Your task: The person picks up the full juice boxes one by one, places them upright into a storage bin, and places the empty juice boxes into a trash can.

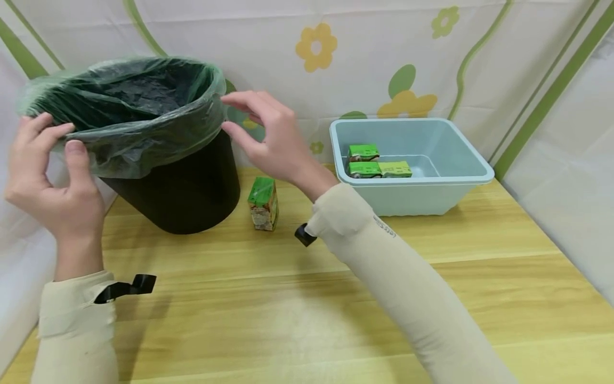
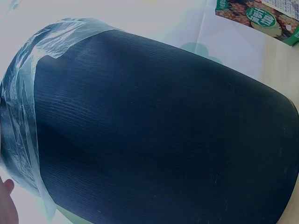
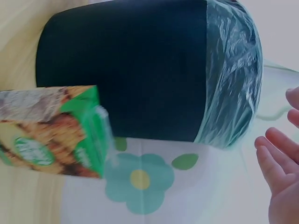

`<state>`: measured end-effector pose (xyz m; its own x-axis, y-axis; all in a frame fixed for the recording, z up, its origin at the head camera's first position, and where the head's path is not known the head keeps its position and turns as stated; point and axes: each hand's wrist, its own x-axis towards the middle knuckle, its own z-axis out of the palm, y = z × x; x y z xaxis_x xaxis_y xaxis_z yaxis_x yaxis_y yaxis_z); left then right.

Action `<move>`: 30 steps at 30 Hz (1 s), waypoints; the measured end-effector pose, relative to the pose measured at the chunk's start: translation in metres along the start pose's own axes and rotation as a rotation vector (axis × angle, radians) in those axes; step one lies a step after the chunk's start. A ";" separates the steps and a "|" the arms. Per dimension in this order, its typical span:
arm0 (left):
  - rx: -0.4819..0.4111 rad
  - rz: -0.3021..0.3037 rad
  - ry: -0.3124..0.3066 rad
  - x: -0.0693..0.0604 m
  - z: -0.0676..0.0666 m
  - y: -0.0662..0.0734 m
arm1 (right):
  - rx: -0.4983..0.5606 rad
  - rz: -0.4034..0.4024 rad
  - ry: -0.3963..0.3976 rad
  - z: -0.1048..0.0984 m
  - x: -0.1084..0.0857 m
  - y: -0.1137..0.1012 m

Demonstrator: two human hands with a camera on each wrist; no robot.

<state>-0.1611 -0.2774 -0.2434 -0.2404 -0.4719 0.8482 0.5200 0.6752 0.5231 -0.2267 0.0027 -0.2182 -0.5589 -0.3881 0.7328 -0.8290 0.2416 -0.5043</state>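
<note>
A black bin on the left of the table is lined with a translucent green plastic bag, folded down over its rim. At the bag's left edge is my left hand, fingers slightly bent and thumb apart from them; whether it touches the plastic is unclear. My right hand is at the right side of the rim, thumb and fingers spread, with nothing between them. In the right wrist view its fingers appear apart from the bag. A small green-topped drink carton stands upright beside the bin, below the right hand.
A pale blue plastic basin stands at the back right, with three small green cartons inside along its left. Behind the wooden table hangs a white curtain with flower prints.
</note>
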 end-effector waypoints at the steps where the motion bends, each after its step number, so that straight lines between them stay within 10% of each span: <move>1: -0.001 0.002 0.001 0.000 0.000 0.000 | 0.007 0.007 0.001 -0.001 -0.004 0.002; 30: 0.010 0.004 -0.002 0.000 -0.001 0.004 | -0.124 0.342 -0.390 0.009 -0.100 0.059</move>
<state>-0.1581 -0.2756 -0.2415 -0.2395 -0.4681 0.8506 0.5125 0.6831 0.5203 -0.2196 0.0475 -0.3251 -0.7691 -0.5644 0.2999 -0.6095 0.5063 -0.6101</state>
